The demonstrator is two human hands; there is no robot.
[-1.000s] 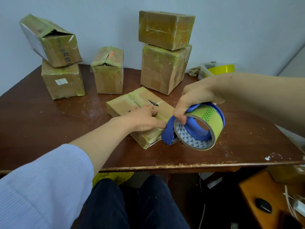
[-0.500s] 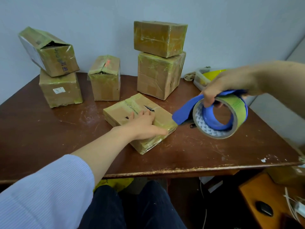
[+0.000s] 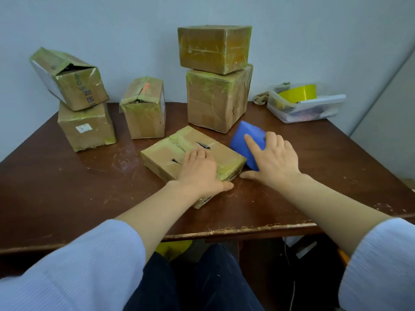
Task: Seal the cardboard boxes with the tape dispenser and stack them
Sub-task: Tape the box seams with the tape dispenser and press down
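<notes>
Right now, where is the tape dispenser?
Head view, right of centre: the tape dispenser lies on the table under the right hand, just right of the flat box, in front of the two-box stack.

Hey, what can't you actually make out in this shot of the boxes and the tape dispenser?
All in the head view:
- Roll on the tape dispenser: covered by the right hand.
- Near seam of the flat box: under the left hand.
- Inside of the tilted open box: too dark.
- Contents of the plastic tub: blurred.

Looks forward and down from head height, close above the near edge of the table (image 3: 67, 176). Faces the far wall (image 3: 112, 30).
</notes>
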